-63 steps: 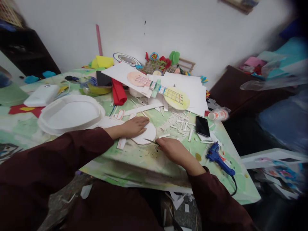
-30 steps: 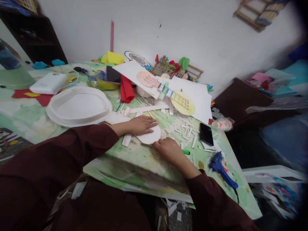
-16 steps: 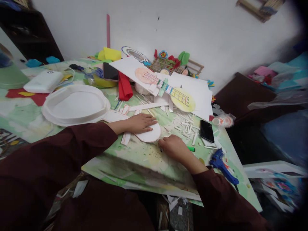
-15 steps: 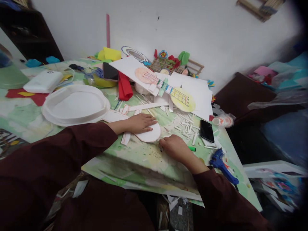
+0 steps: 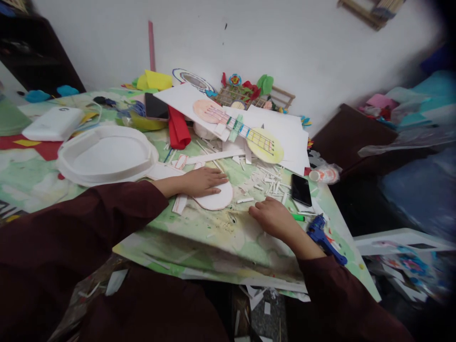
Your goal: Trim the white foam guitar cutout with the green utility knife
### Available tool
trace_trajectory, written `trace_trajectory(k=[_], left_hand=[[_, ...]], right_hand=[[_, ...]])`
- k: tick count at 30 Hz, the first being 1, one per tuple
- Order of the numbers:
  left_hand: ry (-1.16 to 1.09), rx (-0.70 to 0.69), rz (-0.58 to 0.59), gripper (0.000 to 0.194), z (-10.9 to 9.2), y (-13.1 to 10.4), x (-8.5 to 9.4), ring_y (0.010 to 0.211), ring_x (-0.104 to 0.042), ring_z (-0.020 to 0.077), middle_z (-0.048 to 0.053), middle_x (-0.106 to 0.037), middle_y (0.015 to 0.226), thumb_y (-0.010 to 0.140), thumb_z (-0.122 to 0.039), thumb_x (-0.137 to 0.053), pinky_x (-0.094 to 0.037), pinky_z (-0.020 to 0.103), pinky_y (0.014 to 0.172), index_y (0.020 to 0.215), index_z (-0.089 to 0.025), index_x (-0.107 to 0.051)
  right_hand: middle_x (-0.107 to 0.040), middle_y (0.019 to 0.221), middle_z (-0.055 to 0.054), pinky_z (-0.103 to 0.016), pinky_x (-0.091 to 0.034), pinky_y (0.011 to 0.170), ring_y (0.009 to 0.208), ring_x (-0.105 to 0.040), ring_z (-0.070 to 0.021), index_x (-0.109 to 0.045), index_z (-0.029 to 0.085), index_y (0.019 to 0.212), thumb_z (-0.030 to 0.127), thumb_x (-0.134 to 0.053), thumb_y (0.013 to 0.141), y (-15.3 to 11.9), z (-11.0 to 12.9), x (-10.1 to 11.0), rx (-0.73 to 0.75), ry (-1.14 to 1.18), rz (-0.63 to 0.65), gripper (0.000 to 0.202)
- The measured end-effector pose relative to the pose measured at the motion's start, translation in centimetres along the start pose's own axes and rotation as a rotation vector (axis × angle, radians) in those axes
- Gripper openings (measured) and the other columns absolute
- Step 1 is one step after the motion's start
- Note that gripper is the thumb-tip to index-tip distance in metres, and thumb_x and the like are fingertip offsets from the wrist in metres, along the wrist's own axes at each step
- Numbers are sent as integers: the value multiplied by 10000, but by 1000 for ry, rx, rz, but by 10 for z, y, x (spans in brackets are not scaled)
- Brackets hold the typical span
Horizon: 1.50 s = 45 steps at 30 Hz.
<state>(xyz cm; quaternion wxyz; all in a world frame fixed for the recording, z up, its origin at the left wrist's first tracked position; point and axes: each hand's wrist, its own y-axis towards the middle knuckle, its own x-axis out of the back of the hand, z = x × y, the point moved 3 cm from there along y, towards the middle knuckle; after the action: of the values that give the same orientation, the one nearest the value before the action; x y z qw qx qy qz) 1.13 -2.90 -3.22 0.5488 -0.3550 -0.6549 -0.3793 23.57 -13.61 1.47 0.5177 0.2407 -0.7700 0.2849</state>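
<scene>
My left hand (image 5: pixel 205 181) lies flat, fingers stretched out, on the rounded end of a white cutout (image 5: pixel 223 195) with a reddish outline. The cutout's neck runs left under my wrist toward a large white round piece with a raised rim (image 5: pixel 107 178). To the right of the cutout, my right hand (image 5: pixel 272 216) is closed, with its fingers curled just above the table. What it holds, if anything, is hidden; a thin line shows by its fingertips. A small white strip (image 5: pixel 245 200) lies beside it. A green marker (image 5: pixel 298 217) pokes out behind the wrist.
Scattered white scraps (image 5: pixel 272 183) lie beyond my right hand, near a black phone (image 5: pixel 301 190). A blue glue gun (image 5: pixel 325 237) rests at the right edge. Farther back are a drawn instrument on white board (image 5: pixel 235 124), a red roll (image 5: pixel 178 128) and a white box (image 5: pixel 53 124).
My right hand has moved right, away from the cutout's rounded end, and the small white strip now shows beside it. My left hand stays flat on the cutout. The view has shifted slightly.
</scene>
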Motion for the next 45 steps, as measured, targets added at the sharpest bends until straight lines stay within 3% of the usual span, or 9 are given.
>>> trace_trajectory(k=[6, 12, 20, 30, 38, 41, 45], left_hand=[[24, -21, 13, 592, 1, 0, -1, 1387, -249, 225, 64, -348, 1481, 938, -513, -269, -161, 351, 1121, 1433, -196, -339], [34, -33, -16, 584, 1, 0, 0, 1372, -287, 232, 70, -391, 1457, 937, -502, -289, -183, 353, 1114, 1426, -191, -358], [39, -15, -9, 595, 3, 0, -3, 1379, -268, 240, 72, -389, 1458, 936, -506, -286, -187, 366, 1111, 1436, -188, -337], [42, -20, 9, 603, 2, 0, -1, 1380, -260, 235, 70, -369, 1471, 939, -517, -251, -170, 357, 1113, 1437, -187, -331], [33, -4, 0, 599, 4, 0, -3, 1372, -273, 242, 57, -380, 1467, 933, -523, -267, -166, 347, 1106, 1425, -193, -355], [20, -4, -14, 584, 3, 0, -3, 1356, -296, 250, 69, -404, 1452, 934, -512, -286, -181, 355, 1096, 1415, -192, -368], [-15, -12, -29, 534, -2, 1, 8, 1294, -373, 261, 106, -469, 1390, 922, -482, -363, -233, 348, 1059, 1359, -186, -443]], right_hand=[[-617, 741, -48, -322, -266, 709, 675, -526, -155, -578, 166, 850, 173, -440, 892, 20, 22, 0, 77, 11, -100, 144], [-621, 733, -43, -320, -269, 703, 649, -507, -151, -576, 156, 872, 160, -420, 904, 37, 29, 3, 166, -23, -193, 160], [-640, 778, -49, -324, -298, 739, 686, -532, -151, -580, 159, 896, 170, -416, 911, 42, 28, -1, 170, 13, -137, 164], [-651, 768, -47, -313, -297, 720, 705, -565, -164, -606, 173, 871, 206, -463, 888, 32, 9, -4, 80, 32, -39, 147], [-629, 716, -53, -312, -277, 715, 691, -552, -166, -589, 164, 820, 164, -468, 872, 1, -22, 1, 13, -35, -8, 132], [-632, 734, -58, -303, -277, 706, 692, -545, -162, -578, 168, 819, 196, -423, 905, 0, -15, 3, -78, 54, -80, 180], [-635, 788, -57, -272, -293, 651, 719, -547, -170, -543, 186, 849, 278, -379, 933, 10, 1, 9, -332, 350, -282, 206]])
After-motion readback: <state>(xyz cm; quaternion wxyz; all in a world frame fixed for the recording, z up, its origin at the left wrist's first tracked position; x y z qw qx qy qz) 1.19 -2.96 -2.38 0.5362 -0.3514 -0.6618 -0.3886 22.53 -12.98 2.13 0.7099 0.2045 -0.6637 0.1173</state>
